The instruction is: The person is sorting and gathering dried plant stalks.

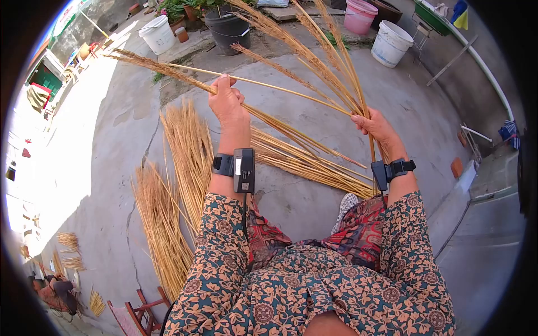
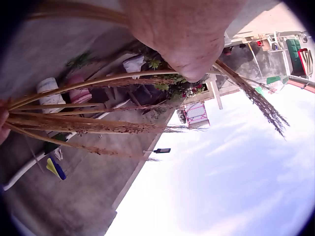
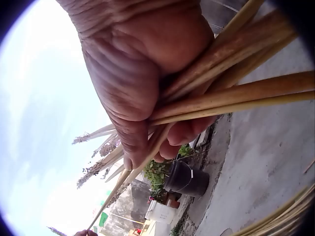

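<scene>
My left hand grips a few dry reed stalks, their feathery heads pointing to the left. Out to the right, my right hand holds a spread bunch of reed stalks with brown plumes fanning up and away. One thin stalk stretches across between both hands; in the right wrist view its lower end is pinched by the thumb. Below the hands a pile of stalks lies on the concrete. Two thick plumed bundles lie at the left.
White buckets, a black plant pot and a pink bucket stand along the far side. A wall with a pale pipe runs down the right. A folding stool and small stalk bunches are at lower left.
</scene>
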{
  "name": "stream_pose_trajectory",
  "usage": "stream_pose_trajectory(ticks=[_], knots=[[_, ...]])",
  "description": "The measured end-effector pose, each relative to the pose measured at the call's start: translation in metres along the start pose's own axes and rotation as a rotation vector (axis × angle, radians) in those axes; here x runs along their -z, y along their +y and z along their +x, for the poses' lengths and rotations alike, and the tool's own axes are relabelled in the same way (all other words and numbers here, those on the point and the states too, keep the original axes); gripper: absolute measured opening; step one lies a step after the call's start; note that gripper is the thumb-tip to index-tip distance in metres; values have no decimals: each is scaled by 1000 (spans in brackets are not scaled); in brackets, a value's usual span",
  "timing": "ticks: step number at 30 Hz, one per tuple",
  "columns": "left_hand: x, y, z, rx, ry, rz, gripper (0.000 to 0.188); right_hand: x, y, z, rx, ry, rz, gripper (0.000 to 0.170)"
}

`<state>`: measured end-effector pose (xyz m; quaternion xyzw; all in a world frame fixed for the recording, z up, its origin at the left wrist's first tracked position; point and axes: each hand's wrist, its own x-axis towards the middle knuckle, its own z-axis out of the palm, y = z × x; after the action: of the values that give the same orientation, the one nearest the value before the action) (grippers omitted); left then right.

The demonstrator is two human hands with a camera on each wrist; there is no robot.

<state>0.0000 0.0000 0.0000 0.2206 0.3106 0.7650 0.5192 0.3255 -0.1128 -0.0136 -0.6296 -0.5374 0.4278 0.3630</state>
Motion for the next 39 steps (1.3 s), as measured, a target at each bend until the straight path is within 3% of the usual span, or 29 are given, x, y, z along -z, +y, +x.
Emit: stream_pose_trajectory(ticks=[5,8,12,18,23,26,31,39], knots=[[13,-4,2,-12,-37,55,13,9,30,-2,-29,-55,-78,37],[12,-3,12,61,-38,66,13,12,16,-3,-44,-66,-207,38],[12,1,18,81,-40,123,13,11,21,-2,29,47,-295,44],[35,7,21,-76,74,34,11,39,74,4,37,164,-477,39],[79,31,32,-215,216,-25,7,80,172,-7,-48,381,-520,30],[84,34,33,-159,341,-124,5,112,199,-6,-97,493,-604,31],[83,17,41,-110,305,-232,6,131,190,9,-54,597,-691,36],[87,7,37,-43,180,-230,7,98,128,-7,-116,855,-653,38]])
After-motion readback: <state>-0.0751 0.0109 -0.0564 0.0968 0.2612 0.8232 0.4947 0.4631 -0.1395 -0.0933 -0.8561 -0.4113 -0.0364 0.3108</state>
